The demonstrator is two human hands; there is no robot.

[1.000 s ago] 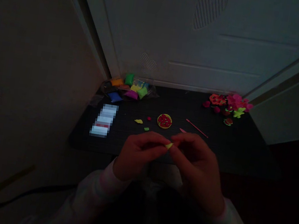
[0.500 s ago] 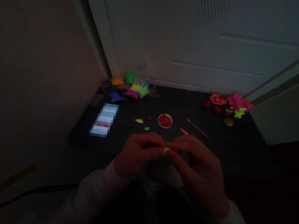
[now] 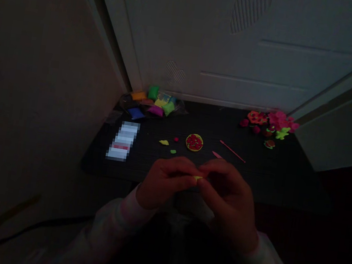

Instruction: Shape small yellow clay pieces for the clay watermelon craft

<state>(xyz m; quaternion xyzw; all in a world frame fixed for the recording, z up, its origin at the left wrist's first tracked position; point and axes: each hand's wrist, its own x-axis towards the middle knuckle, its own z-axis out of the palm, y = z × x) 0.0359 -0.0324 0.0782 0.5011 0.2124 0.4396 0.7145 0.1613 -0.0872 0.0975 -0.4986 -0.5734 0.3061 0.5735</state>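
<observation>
A small piece of yellow modelling clay point(image 3: 197, 178) is pinched between the fingertips of both hands, just above the table's near edge. My left hand point(image 3: 167, 181) grips it from the left with thumb and forefinger. From the other side, my right hand point(image 3: 231, 202) closes its thumb and fingers on the same piece, partly hiding it. Beyond the hands lies a round clay pizza point(image 3: 194, 142) with a yellow rim and red topping. Left of it are a yellow clay scrap point(image 3: 164, 142), a red clay ball point(image 3: 176, 139) and a green clay bit point(image 3: 173, 152).
Pink modelling tools, a thin stick point(image 3: 232, 151) and a pointed blade point(image 3: 216, 155), lie right of the pizza. Bagged coloured clay point(image 3: 156, 110) sits back left, above a blurred phone-like screen point(image 3: 123, 141). Clay flowers point(image 3: 280, 121) and small figures stand back right on the dark table point(image 3: 288, 179).
The yellow clay has dropped slightly and turned between my fingertips, its visible part shrinking then showing again. My right hand shifted a little right and came back. The table things stay put.
</observation>
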